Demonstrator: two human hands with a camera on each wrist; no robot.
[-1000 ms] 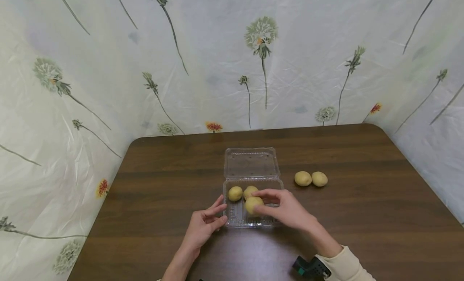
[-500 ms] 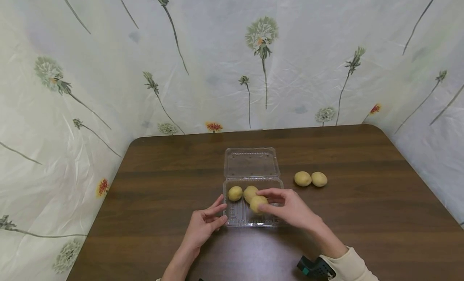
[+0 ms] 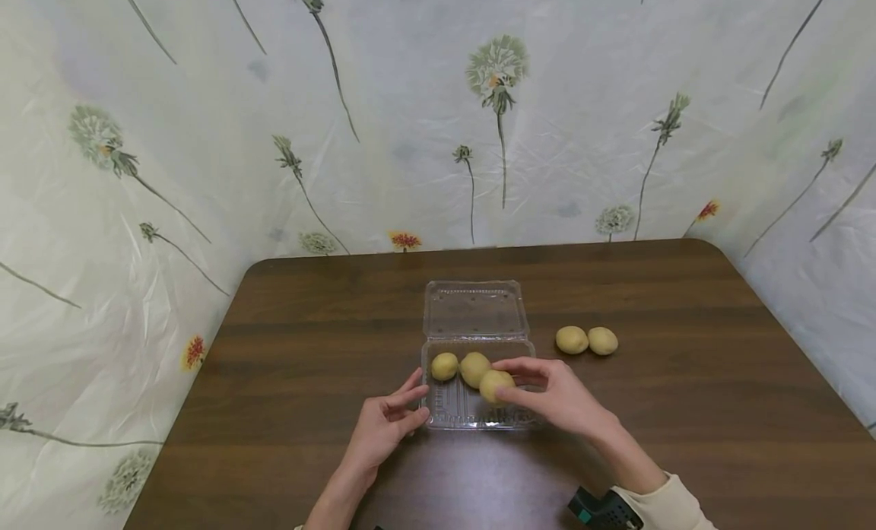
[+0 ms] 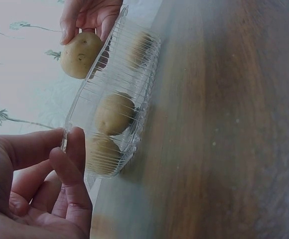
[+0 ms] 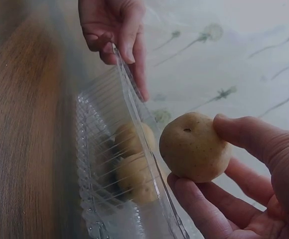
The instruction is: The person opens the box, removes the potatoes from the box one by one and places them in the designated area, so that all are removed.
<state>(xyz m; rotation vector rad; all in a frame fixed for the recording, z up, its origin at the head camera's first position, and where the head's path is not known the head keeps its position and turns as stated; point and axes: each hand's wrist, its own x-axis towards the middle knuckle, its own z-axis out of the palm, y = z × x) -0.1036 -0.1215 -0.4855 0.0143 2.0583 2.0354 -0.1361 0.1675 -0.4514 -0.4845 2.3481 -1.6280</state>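
A clear plastic clamshell container [image 3: 454, 405] lies with its lid [image 3: 475, 309] folded back on the table. My left hand [image 3: 383, 430] pinches the container's left rim between thumb and fingers, as the left wrist view shows. Inside, toward the back, sit two potatoes: a smaller one [image 3: 444, 366] at left and a larger one [image 3: 474, 369] beside it. Between the thumb and fingers of my right hand [image 3: 564, 397] is another potato [image 5: 195, 147], held above the right half of the container. In the right wrist view this potato is above rim level.
Two more potatoes [image 3: 587, 341] lie side by side on the dark wooden table [image 3: 328, 317], right of the container. Beyond the table's back edge hangs a pale sheet [image 3: 397, 134] printed with dandelions.
My right hand has moved a little to the right with its potato, showing more of the larger potato behind it. The left hand stays at the rim.
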